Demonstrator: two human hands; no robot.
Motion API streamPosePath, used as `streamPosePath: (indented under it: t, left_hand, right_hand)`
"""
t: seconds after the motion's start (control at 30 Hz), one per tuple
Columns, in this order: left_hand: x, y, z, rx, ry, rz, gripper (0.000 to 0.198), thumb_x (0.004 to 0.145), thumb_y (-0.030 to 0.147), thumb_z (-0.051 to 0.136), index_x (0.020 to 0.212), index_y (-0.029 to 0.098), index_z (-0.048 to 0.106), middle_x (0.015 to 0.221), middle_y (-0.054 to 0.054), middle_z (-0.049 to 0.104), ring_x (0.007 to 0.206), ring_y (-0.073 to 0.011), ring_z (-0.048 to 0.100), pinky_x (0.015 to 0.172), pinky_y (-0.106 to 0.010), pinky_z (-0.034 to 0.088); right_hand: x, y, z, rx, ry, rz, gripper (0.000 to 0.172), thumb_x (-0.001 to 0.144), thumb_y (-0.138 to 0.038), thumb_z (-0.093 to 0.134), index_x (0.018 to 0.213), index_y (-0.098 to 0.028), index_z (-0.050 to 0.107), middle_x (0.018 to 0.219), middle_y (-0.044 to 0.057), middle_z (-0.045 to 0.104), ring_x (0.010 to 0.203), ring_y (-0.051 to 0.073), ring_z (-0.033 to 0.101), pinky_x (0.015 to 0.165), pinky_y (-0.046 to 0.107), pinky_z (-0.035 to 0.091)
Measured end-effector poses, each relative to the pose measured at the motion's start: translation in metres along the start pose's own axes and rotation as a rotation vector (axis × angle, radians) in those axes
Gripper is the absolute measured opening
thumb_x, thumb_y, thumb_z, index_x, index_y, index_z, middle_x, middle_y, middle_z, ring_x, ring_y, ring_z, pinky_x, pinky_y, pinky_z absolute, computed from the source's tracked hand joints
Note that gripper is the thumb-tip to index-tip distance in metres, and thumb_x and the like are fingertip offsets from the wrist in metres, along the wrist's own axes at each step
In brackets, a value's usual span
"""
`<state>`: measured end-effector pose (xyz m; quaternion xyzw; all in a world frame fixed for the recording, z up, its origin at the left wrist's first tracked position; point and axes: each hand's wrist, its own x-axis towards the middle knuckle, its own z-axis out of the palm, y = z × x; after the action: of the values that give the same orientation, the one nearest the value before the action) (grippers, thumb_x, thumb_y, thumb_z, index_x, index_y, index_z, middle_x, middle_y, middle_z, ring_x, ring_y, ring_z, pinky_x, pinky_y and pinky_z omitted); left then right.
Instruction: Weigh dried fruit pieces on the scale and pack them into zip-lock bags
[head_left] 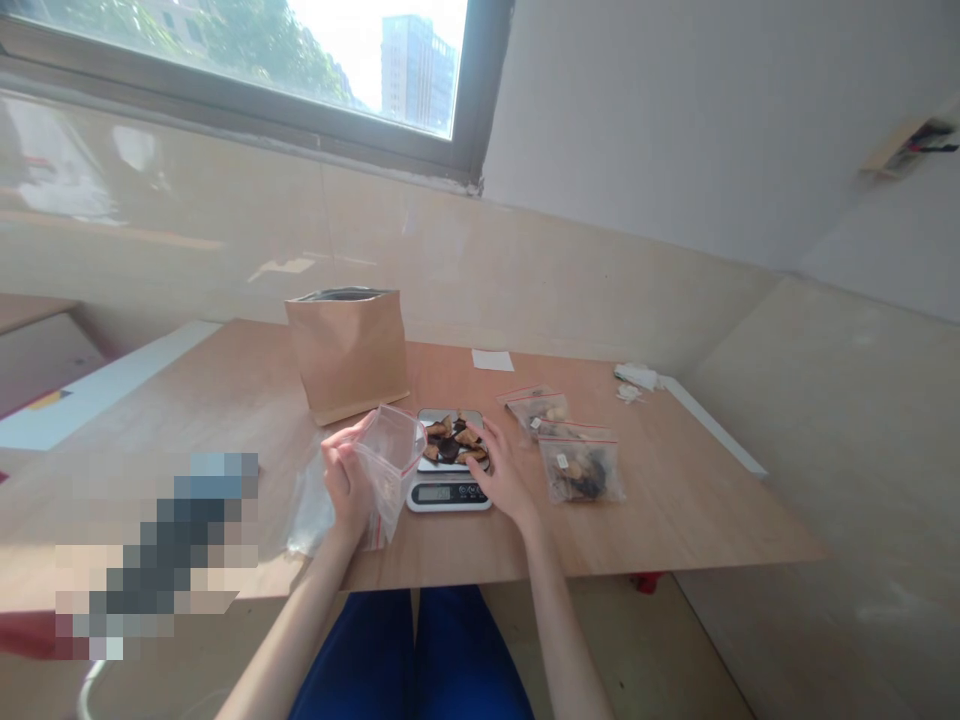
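Observation:
A digital kitchen scale (450,497) lies on the table in front of me, its display lit but too small to read. Dried mushroom pieces (450,440), brown and dark, are spread over its plate. My left hand (349,485) grips a clear zip bag (390,450) with a red seal line, its mouth spread wide beside the scale's left edge. Over the right side of the plate reaches my right hand (504,480), fingers apart and at the edge of the pieces. Whether its fingertips touch them I cannot tell.
Behind the left hand stands an open brown paper bag (349,350). Filled zip bags (581,470) lie right of the scale. More flat clear bags (311,510) are under the left hand. White paper (492,360) and scraps (637,377) lie at the back. A blurred-out area covers the left front.

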<state>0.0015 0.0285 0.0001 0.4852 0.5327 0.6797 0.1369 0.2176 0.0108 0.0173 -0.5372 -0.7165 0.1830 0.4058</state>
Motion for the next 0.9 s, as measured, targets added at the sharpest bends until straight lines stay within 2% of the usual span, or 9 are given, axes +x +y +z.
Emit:
streamPosePath:
  t: [0.07,0.17,0.33,0.57,0.77,0.9]
  left_hand:
    - [0.000,-0.001,-0.002,-0.002,0.002,-0.046,0.038,0.093,0.044,0.028,0.102,0.016,0.052,0.096,-0.012,0.065,0.085,-0.0215,0.063,0.074,-0.038,0.051]
    - [-0.001,-0.001,-0.003,-0.010,-0.016,-0.043,0.040,0.092,0.047,0.028,0.101,0.017,0.053,0.090,-0.009,0.065,0.077,-0.0181,0.062,0.068,-0.033,0.050]
    - [-0.001,0.002,-0.003,0.000,-0.016,-0.015,0.042,0.092,0.049,0.029,0.097,0.016,0.054,0.087,-0.008,0.065,0.067,-0.0145,0.059,0.059,-0.027,0.046]
    - [-0.001,0.001,-0.002,-0.007,0.027,0.003,0.046,0.092,0.051,0.028,0.098,0.014,0.055,0.087,-0.008,0.064,0.064,-0.0131,0.057,0.058,-0.026,0.044]
    - [-0.001,0.001,-0.002,0.002,0.008,0.004,0.044,0.092,0.049,0.028,0.097,0.014,0.055,0.084,-0.008,0.064,0.059,-0.0136,0.055,0.053,-0.027,0.042]
    - [-0.003,-0.003,-0.003,0.022,-0.001,0.014,0.044,0.091,0.049,0.029,0.099,0.015,0.055,0.090,-0.010,0.066,0.061,-0.0145,0.058,0.054,-0.027,0.043]
  right_hand:
    - [0.003,-0.003,0.000,-0.020,-0.041,0.000,0.047,0.084,-0.026,0.051,0.130,-0.027,0.047,0.142,0.010,0.037,0.134,0.023,0.032,0.108,0.043,0.030]
    - [0.007,-0.006,0.000,-0.049,-0.085,-0.009,0.046,0.084,-0.026,0.053,0.129,-0.025,0.048,0.140,0.010,0.040,0.132,0.023,0.035,0.108,0.043,0.030]
    - [0.012,-0.009,-0.003,-0.077,-0.082,-0.015,0.032,0.085,-0.026,0.053,0.117,-0.022,0.057,0.123,0.010,0.055,0.117,0.022,0.050,0.101,0.038,0.038]
    - [0.011,-0.005,-0.003,-0.208,-0.074,-0.072,0.022,0.085,-0.025,0.055,0.105,-0.021,0.062,0.105,0.008,0.059,0.100,0.022,0.059,0.087,0.035,0.047]
    - [0.012,0.002,0.001,-0.114,0.074,-0.031,0.019,0.082,-0.023,0.055,0.098,-0.020,0.064,0.098,0.008,0.063,0.093,0.021,0.060,0.084,0.034,0.047]
    - [0.018,-0.029,0.001,0.171,0.293,0.103,0.020,0.079,-0.031,0.059,0.092,-0.017,0.065,0.093,0.007,0.066,0.090,0.019,0.061,0.084,0.033,0.047]
